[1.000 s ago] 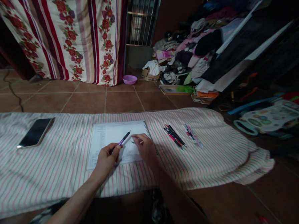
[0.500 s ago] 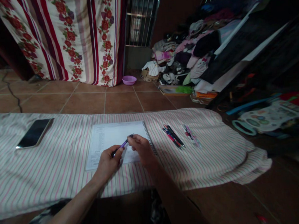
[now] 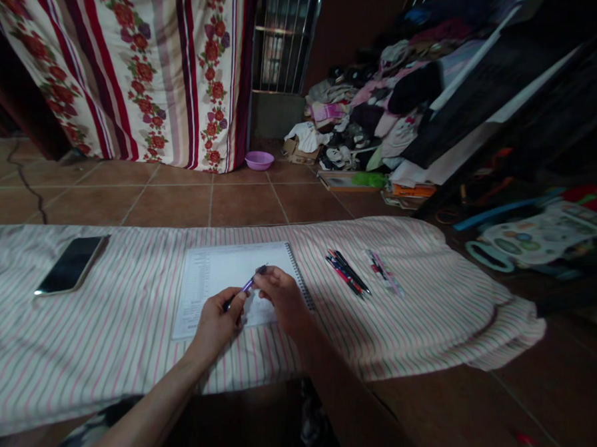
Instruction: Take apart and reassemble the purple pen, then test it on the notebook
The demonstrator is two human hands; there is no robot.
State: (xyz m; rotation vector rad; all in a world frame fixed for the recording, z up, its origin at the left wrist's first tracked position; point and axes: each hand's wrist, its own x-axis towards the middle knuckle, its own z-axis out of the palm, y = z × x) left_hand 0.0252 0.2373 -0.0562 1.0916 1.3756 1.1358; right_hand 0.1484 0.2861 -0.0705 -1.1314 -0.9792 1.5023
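A purple pen (image 3: 248, 285) with dark ends is held at a slant above the spiral notebook (image 3: 195, 269). My left hand (image 3: 218, 321) is closed around its lower part. The fingers of my right hand (image 3: 281, 292) pinch the dark upper end, and a thin tip sticks out past them. Beneath both hands the notebook lies flat, its wire binding on the right; its page has a printed column at the left. To the right of the notebook lie several pens (image 3: 348, 274) in a bunch, and beside them a few lighter pens (image 3: 382, 272).
A phone (image 3: 70, 265) lies at the left on the striped cloth (image 3: 133, 312) covering the low table. Beyond, a purple basin (image 3: 259, 161) stands on the tiled floor by a floral curtain (image 3: 143, 78). A heap of clothes (image 3: 372, 106) fills the back right.
More of the pen's dark upper end and its thin tip show beyond my right fingers. Both hands keep hold of the pen in nearly the same place; the view has shifted slightly.
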